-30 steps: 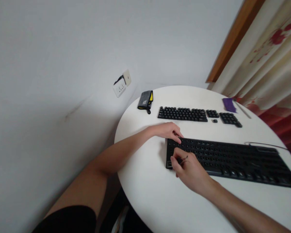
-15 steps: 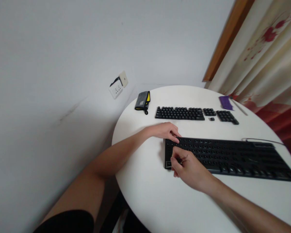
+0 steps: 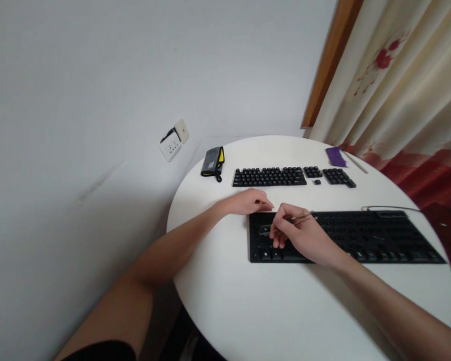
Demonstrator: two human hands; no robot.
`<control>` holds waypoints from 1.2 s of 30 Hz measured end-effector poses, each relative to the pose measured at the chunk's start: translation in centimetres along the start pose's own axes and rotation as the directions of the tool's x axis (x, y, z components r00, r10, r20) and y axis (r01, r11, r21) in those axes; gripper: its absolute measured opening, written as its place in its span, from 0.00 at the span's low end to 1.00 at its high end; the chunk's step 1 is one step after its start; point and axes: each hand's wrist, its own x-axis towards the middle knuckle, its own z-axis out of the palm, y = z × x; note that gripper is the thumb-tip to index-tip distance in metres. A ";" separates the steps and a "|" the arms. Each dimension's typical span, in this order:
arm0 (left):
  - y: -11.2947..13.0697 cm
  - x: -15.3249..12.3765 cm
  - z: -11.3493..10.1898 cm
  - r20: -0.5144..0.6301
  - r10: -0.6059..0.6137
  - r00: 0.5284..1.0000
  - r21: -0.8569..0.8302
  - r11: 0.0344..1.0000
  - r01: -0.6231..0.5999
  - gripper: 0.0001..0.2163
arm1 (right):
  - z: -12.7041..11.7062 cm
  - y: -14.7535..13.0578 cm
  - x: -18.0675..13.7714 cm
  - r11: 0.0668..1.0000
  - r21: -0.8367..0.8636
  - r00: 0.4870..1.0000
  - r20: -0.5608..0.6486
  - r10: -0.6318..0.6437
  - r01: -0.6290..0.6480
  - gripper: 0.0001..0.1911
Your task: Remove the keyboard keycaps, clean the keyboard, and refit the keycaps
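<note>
My right hand (image 3: 295, 228) is closed on a thin wire keycap puller (image 3: 302, 217), held above the left part of a black keyboard (image 3: 344, 235). At the puller's wire end shows a small dark keycap (image 3: 265, 229) with a light mark; I cannot tell whether it is lifted clear of the board. Many keys on this keyboard look bare, with their switches showing. Just behind the keyboard's back left corner, my left hand (image 3: 250, 201) rests with loosely bent fingers, a gap between them and nothing visible in them.
Loose black keycaps (image 3: 270, 177) lie in keyboard order behind the keyboard, beside a smaller block (image 3: 312, 172), a number block (image 3: 338, 177) and one single keycap (image 3: 317, 182). A grey pouch (image 3: 212, 161), a purple cloth (image 3: 335, 156), a thin rod (image 3: 357, 163) and a cable (image 3: 391, 207) share the round white table (image 3: 225, 281).
My right hand has moved up and away from the keyboard's front left corner with the puller. My left fingers have come off the keyboard's back left edge. The view has shifted slightly right.
</note>
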 end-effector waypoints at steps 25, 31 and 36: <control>2.8 0.1 1.8 -0.497 0.169 0.851 0.043 0.984 -0.171 0.08 | -2.2 3.3 3.4 0.974 -0.003 0.852 -0.484 -0.200 0.226 0.15; 2.7 0.1 1.9 -0.471 0.295 0.831 0.209 0.953 -0.220 0.07 | -2.0 3.5 3.6 0.957 -0.013 0.806 -0.537 -0.250 0.289 0.11; 3.1 -0.1 1.7 -0.445 0.296 0.845 0.218 0.951 -0.218 0.08 | -2.3 3.9 3.6 0.956 -0.068 0.816 -0.506 -0.281 0.287 0.11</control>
